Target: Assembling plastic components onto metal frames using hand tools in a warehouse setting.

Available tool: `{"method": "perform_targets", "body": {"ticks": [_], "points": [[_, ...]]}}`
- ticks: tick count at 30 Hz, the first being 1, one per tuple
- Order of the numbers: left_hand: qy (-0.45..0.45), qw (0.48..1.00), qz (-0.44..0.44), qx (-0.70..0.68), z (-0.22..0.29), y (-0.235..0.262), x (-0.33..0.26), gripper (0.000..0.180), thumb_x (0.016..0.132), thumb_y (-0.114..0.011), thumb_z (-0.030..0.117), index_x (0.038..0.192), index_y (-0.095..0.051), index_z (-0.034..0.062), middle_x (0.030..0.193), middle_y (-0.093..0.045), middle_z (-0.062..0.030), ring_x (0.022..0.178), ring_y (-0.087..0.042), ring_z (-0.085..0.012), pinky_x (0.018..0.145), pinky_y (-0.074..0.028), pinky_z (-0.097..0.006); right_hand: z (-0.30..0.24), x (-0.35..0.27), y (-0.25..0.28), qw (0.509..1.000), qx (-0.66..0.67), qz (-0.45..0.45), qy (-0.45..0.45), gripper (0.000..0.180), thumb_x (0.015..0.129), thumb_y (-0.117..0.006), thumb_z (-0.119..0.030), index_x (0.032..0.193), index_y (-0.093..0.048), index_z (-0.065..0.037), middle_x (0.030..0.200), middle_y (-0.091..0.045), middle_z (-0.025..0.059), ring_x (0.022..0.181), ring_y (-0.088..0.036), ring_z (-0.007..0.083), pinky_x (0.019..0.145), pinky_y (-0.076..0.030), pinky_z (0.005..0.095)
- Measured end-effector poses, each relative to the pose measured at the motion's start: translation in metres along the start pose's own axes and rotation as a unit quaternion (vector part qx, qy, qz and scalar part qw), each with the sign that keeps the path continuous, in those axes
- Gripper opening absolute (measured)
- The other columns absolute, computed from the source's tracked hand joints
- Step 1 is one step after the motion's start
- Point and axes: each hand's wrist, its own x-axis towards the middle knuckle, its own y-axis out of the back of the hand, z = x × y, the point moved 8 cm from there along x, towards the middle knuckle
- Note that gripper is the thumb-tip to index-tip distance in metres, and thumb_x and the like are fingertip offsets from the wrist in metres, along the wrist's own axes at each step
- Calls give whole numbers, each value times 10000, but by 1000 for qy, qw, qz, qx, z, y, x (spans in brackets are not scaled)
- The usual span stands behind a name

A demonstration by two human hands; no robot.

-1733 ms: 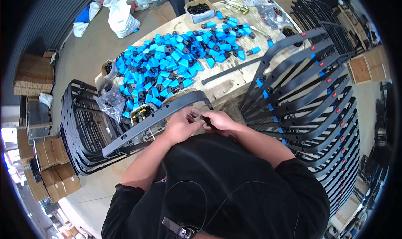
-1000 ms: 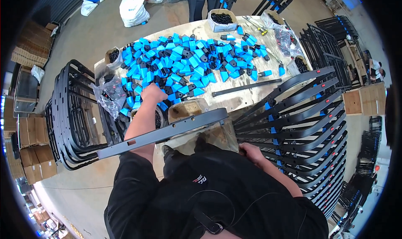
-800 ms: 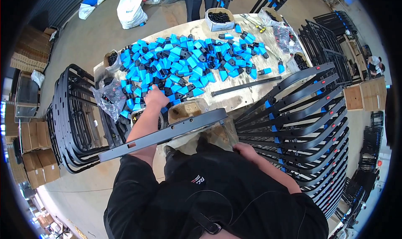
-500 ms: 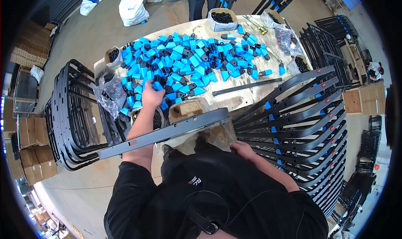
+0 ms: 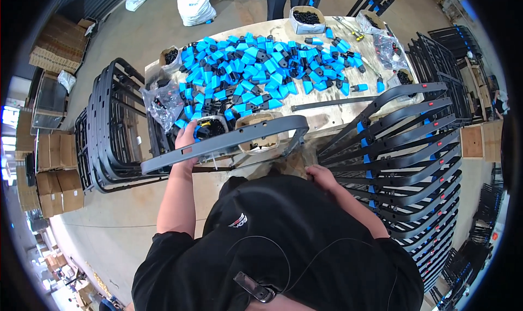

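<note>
A black metal frame (image 5: 234,138) lies slantwise in front of me, its rounded corner to the right. My left hand (image 5: 186,140) is at its left part, wrist and palm partly behind the bar. The fingers stretch up past the upper edge, with no blue piece visible in them. My right hand (image 5: 322,177) is curled beside the frame's lower right side; what its fingers close on is hidden. Past the frame lies a heap of blue-and-black plastic end pieces (image 5: 256,66). A container of small black parts (image 5: 212,127), with something yellow on top, is next to my left fingers.
Stacked black frames (image 5: 419,175) crowd my right side, and more frames (image 5: 111,126) stand at left. On the wooden table (image 5: 348,112) lie a dark bar (image 5: 338,103), a clear plastic bag (image 5: 163,107) and boxes of black parts (image 5: 306,19). A person (image 5: 278,0) stands across the table.
My left hand has drawn back from the blue pieces to the frame's bar. The frame's left end sits higher in view. My right hand stays low beside the frame.
</note>
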Motion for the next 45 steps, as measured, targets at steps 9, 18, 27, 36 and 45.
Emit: {"method": "perform_targets", "body": {"ticks": [9,18,27,36,45], "points": [[-11,995,-11,100,-28,-1,-19,417,813,-859,292,1072,-655,36,950,-681,-75,749,-637,-162,593,-527,-362,26,-13,-32,999,37,9,10,181,955,-635,-263,856,-586,-120,650,-484,-35,518,-420,98,478,-311,276],[-225,880,87,408,-39,11,6,354,949,-669,250,1234,-629,45,1080,-709,-153,966,-692,-255,834,-560,-382,31,-51,-78,998,65,16,-12,175,972,-609,-278,892,-578,-125,665,-455,-42,510,-388,87,460,-271,275],[46,971,-232,-43,-37,-56,-144,278,902,-767,158,1078,-584,43,856,-676,-80,656,-644,-163,558,-511,-290,-58,-112,-167,962,188,-186,69,461,1034,-507,-511,918,-558,-69,591,-406,-27,415,-303,87,414,-233,272],[-309,817,-375,310,-13,-102,-226,434,742,-872,132,989,-522,60,960,-644,-73,880,-597,-148,806,-510,-324,-70,-103,-148,974,139,-104,146,265,973,-605,-307,903,-606,-52,652,-490,-17,502,-403,94,468,-315,277],[-129,776,-470,399,-61,-177,-242,426,796,-827,204,1128,-632,21,965,-714,-85,885,-663,-179,805,-531,-365,-132,-140,-95,848,-258,-16,462,256,882,-674,-261,937,-650,-13,789,-642,144,747,-621,188,695,-503,390]]}}
